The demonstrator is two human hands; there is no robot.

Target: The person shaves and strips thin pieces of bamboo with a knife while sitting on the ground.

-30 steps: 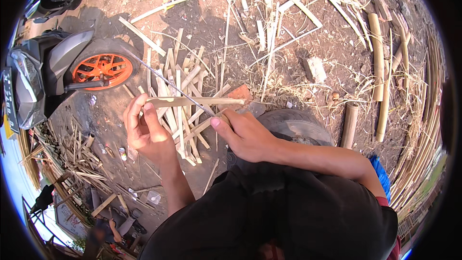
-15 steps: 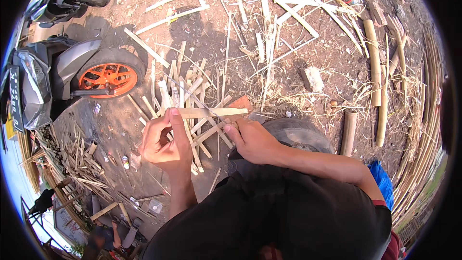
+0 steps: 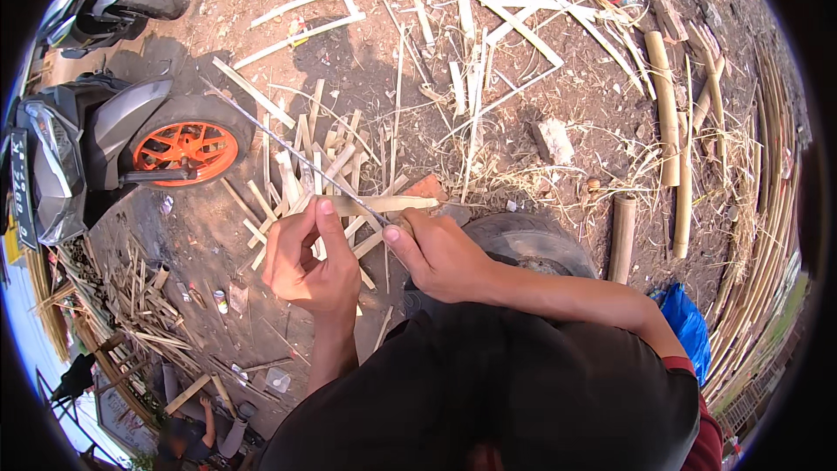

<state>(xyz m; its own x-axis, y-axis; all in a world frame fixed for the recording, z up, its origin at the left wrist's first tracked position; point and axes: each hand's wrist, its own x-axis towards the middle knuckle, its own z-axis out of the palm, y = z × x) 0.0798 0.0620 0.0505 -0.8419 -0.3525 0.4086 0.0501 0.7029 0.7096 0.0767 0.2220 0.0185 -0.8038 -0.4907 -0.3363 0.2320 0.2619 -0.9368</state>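
Between the thumb and fingers of my left hand is a short, pale split bamboo strip, pointing right. My right hand is closed around the handle of a long knife. The thin blade, seen nearly edge-on, slants up and left across the strip. Whether its edge bites into the strip I cannot tell. Below both hands, a loose heap of cut bamboo strips lies on the ground.
A tyre lies just in front of me. A motorcycle with an orange wheel stands left. Long strips are scattered ahead; thick bamboo poles and a stone block lie right. Another person sits at lower left.
The knife's blade has swung into fuller view, its tip now reaching farther up and left. My right hand has shifted slightly left, my left hand slightly right. The view has shifted a little.
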